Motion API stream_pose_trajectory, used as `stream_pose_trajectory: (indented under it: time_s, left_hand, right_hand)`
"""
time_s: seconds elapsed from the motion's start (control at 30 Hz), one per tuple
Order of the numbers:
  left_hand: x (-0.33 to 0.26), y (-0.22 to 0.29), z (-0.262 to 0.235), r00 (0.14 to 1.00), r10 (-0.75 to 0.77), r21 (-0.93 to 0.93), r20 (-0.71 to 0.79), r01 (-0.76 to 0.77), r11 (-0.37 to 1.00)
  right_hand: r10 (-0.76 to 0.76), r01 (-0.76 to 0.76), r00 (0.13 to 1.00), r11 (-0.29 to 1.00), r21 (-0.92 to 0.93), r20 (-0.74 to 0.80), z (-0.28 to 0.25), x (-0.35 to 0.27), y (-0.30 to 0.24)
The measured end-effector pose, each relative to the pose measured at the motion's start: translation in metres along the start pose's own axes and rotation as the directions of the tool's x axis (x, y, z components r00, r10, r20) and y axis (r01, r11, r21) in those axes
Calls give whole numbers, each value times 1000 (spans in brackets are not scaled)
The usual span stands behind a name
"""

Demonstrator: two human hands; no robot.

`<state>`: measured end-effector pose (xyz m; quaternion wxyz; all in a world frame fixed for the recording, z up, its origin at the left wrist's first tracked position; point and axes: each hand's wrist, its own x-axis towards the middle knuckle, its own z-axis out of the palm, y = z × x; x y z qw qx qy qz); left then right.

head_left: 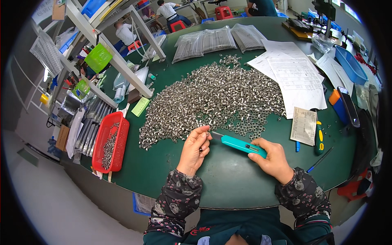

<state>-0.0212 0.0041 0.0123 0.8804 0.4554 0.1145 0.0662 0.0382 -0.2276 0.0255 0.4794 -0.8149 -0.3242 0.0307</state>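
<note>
My right hand (274,160) is wrapped round the handle of a teal utility knife (237,143), its blade pointing left. The blade's tip is at the fingertips of my left hand (194,150), whose thumb and forefinger pinch a small metal ring (207,134). Something shiny shows among the curled lower fingers, too small to make out. Just beyond both hands spreads a large heap of small metal rings (212,96) on the green table (220,183). A red basket (119,163) at the left contains more small metal pieces.
Bagged metal rods (216,41) lie behind the heap. Paper sheets (296,79), a printed card (303,125), a green-yellow tool handle (319,139), a pen (320,159) and a phone (348,107) are at the right. A white shelf frame (118,57) rises at the left; people sit farther back.
</note>
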Motion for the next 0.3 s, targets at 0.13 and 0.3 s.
stream_pose_trajectory:
  time_s: [0.13,0.3]
  left_hand:
    - [1,-2,-3,1000,10,0,-5,-10,1000]
    - [2,-3,-3,1000,-8,-13,22,9,1000]
  right_hand:
    - [1,-1,1000,1000,2,12,0,0,0]
    - [14,-14,999,1000,4,31,-1,-1,-1]
